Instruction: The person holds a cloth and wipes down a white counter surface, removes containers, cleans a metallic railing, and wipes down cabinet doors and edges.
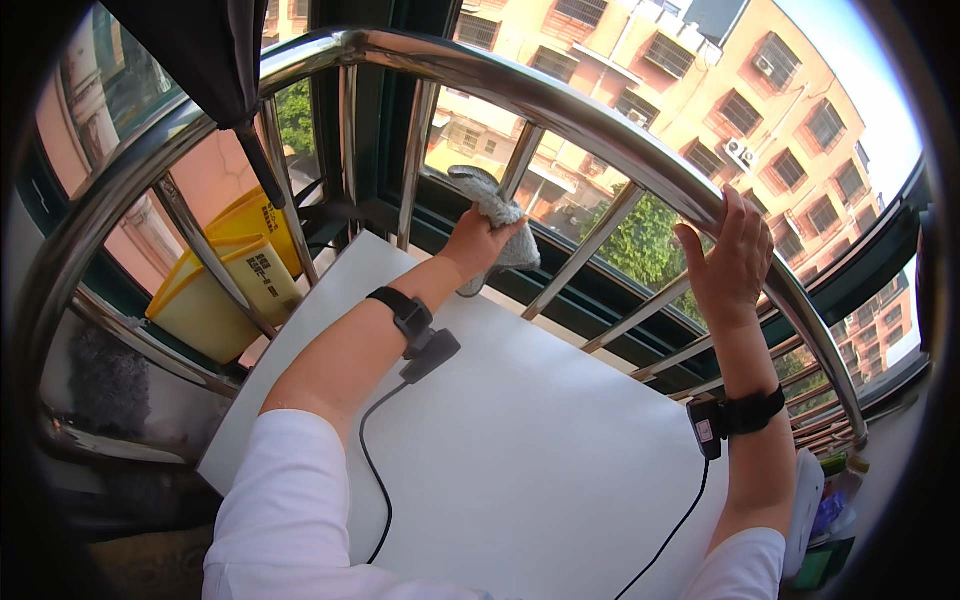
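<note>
At twelve o'clock, the left hand (478, 243) is closed around a grey cleaning cloth (516, 250) bunched at a steel baluster (522, 160). Near three o'clock, the right hand (735, 262) rests mostly open, thumb spread, against the curved handrail (550, 92). Wrapping the cloth fully round the baluster should even the pressure.

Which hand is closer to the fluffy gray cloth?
The left. The left hand is gripping the gray cloth; the right hand is on the curved metal rail, away to the cloth's right.
</note>
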A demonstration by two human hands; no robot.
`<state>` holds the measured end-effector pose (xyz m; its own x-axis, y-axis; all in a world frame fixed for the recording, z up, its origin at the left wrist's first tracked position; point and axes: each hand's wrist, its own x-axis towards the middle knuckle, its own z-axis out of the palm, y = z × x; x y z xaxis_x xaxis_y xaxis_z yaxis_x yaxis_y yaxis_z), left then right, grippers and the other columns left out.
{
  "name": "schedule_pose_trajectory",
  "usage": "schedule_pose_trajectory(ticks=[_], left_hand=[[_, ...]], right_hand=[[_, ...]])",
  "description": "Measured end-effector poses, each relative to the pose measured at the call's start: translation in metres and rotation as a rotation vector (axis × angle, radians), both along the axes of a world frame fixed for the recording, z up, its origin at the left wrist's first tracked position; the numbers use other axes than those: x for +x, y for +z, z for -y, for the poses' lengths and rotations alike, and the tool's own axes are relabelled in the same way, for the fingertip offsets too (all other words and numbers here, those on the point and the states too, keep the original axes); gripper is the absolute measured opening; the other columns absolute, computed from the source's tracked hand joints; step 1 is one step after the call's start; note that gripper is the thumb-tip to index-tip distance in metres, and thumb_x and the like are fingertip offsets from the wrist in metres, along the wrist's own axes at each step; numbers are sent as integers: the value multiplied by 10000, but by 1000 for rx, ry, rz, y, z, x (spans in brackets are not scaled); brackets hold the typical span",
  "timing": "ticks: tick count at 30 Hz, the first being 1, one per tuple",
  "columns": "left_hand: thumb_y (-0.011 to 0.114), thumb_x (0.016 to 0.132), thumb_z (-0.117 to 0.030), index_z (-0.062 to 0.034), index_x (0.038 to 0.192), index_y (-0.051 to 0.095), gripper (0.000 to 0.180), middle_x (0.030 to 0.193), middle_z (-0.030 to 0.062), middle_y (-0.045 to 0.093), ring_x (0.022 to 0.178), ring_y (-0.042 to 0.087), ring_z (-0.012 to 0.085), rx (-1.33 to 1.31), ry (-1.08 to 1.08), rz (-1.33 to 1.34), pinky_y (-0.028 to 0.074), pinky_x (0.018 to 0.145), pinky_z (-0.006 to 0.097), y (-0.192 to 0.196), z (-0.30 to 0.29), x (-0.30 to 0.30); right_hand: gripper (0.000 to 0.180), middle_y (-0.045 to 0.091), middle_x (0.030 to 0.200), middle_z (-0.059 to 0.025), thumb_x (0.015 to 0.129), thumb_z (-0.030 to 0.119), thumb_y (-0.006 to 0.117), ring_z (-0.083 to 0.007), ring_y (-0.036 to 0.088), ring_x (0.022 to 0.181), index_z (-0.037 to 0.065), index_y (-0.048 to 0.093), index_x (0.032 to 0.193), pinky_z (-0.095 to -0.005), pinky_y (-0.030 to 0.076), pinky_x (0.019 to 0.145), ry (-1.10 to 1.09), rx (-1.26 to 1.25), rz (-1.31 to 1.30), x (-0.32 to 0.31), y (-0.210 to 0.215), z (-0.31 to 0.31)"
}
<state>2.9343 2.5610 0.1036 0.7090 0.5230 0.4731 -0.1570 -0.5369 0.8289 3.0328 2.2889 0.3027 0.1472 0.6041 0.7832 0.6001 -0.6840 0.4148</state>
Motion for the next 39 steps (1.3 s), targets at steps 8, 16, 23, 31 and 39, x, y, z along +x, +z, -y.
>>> schedule_pose_trajectory(ticks=[8,16,23,31,39], left_hand=[[552,940,-335,18,916,653,368,897,172,663,881,601,383,187,571,369,465,798,428,61,-56,-46],[688,815,-309,19,941,627,357,973,207,657,956,616,379,390,542,297,484,828,386,113,-96,-3],[657,776,-360,-22,947,669,379,965,226,657,944,616,385,-9,566,-87,499,835,402,0,-90,-14],[459,755,-772,-90,1202,611,829,1198,151,614,1069,609,276,535,659,-889,487,907,369,-4,-90,-40],[680,816,-422,22,922,663,456,897,200,661,898,616,367,332,720,-102,508,764,403,65,-97,-79]], right_hand=[[656,503,1152,-129,813,480,655,-311,495,1077,85,413,1277,-434,387,920,-53,-15,-16,0,1,8],[670,511,1144,-122,816,523,631,-303,515,1054,82,422,1276,-431,401,908,-28,-16,35,2,-1,5],[631,527,1136,-108,839,518,610,-298,527,1058,89,429,1265,-440,403,922,-46,-17,79,7,-3,-1],[634,515,1146,-116,835,510,616,-296,514,1069,89,430,1270,-427,404,921,-43,-8,43,7,-3,3],[627,520,1149,-105,830,490,630,-294,499,1087,94,435,1274,-425,396,931,-15,38,20,1,-2,4]])
